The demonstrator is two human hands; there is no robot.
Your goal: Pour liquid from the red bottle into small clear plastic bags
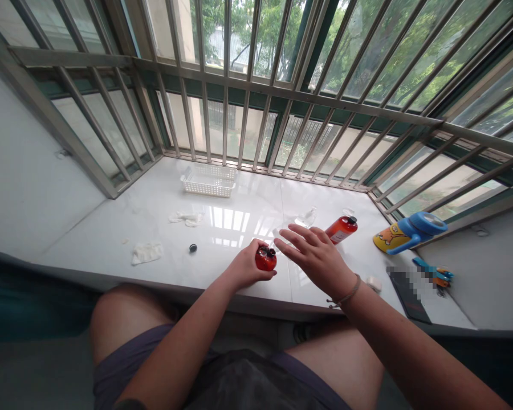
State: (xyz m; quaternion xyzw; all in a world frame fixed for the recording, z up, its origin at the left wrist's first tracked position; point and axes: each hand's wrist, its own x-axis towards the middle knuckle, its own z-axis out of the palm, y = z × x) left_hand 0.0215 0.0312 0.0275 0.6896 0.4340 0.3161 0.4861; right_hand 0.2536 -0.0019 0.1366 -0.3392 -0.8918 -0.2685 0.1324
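Note:
My left hand [247, 266] is wrapped around a small red bottle [265, 261], seen from above, with a dark piece at its top. Just to the right, my right hand [314, 253] hovers with its fingers stretched out and nothing in them. Behind those fingers a larger red bottle [342, 229] with a black top and a pale label leans or lies; its lower part is hidden. Beside it is a clear plastic piece [308, 216], its shape hard to make out. A small black cap [192, 248] rests on the white sill to the left.
A white perforated basket [208, 188] stands at the back of the sill [243, 199]. Crumpled tissues [147, 253] lie at left. On the right are a blue and yellow cup [406, 233], a dark phone-like slab [410, 296] and colourful small items [442, 277]. Metal bars [243, 131] line the window.

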